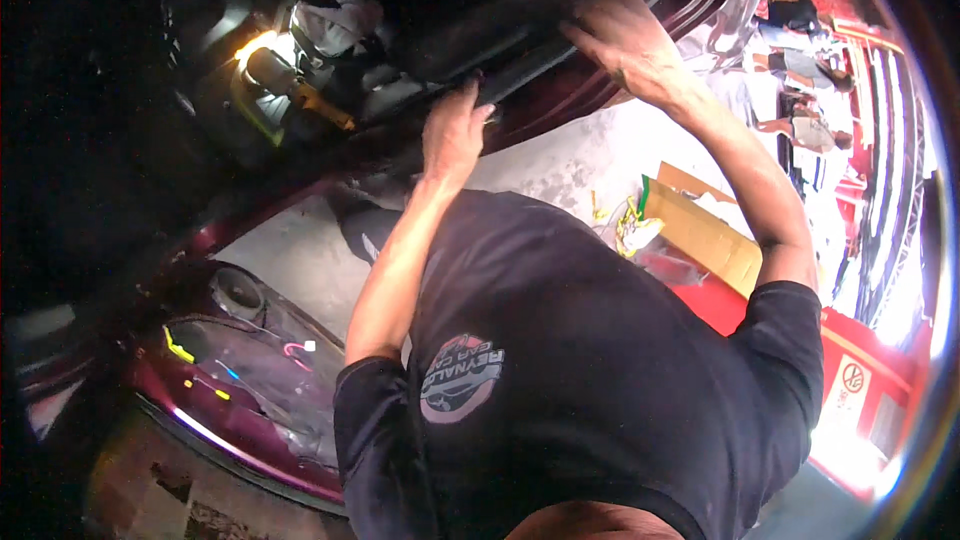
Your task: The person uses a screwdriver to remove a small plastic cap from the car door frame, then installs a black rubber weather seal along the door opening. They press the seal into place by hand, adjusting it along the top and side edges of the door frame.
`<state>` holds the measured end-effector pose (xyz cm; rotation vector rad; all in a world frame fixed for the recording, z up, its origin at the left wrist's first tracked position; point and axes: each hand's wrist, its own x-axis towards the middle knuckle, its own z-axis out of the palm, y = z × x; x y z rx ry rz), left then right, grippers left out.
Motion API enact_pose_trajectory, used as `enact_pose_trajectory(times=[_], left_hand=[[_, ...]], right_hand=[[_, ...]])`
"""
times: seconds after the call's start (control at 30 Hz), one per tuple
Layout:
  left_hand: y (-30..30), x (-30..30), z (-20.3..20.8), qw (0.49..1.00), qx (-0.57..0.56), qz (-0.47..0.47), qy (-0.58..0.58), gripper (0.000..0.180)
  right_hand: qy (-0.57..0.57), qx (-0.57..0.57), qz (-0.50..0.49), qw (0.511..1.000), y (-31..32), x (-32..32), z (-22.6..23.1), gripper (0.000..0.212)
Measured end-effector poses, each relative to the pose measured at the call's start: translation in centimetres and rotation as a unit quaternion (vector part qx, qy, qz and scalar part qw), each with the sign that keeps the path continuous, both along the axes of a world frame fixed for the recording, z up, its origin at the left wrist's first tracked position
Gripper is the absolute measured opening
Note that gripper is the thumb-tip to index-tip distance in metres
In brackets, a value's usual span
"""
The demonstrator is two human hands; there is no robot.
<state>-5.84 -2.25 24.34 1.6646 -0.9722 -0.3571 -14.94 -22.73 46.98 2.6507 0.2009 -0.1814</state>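
Observation:
I am reaching into the open doorway of a dark red car. My left hand [455, 140] is closed with its fingertips at the lower edge of the doorway, beside the dark trim; whatever they pinch is hidden. Farther to the right, my right hand [625, 45] lies with fingers extended against the black door seal and trim [540, 65] along the frame. Its fingertips fade into the shadow. A lit work lamp [270, 65] with an orange part shines inside the dark cabin, left of my left hand.
At lower left stands the car door [300, 380], its inner side exposed, with a round speaker [238, 290], loose wires and yellow connectors [180, 345]. An open cardboard box [705, 240] sits to my right on red, near yellow-and-white wiring [637, 230]. Several people [805, 65] are in the background.

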Motion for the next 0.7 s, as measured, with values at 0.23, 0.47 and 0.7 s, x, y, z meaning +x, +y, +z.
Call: enact_pose_trajectory(times=[0.23,0.47,0.7], left_hand=[[-1.5,0.2,-1.4,0.997,-0.001,0.046,-0.054,0.034],[-1.6,1.1,-1.6,0.998,-0.027,0.047,-0.035,0.031],[-1.1,2.2,-0.3,0.996,-0.033,0.062,0.055,0.031]], right_hand=[[0.014,0.017,0.045,0.999,-1.7,-1.1,0.2,0.056],[0.063,0.044,0.005,0.997,-3.0,0.0,2.8,0.046],[0.016,0.020,0.029,0.999,-2.8,0.2,2.7,0.046]])
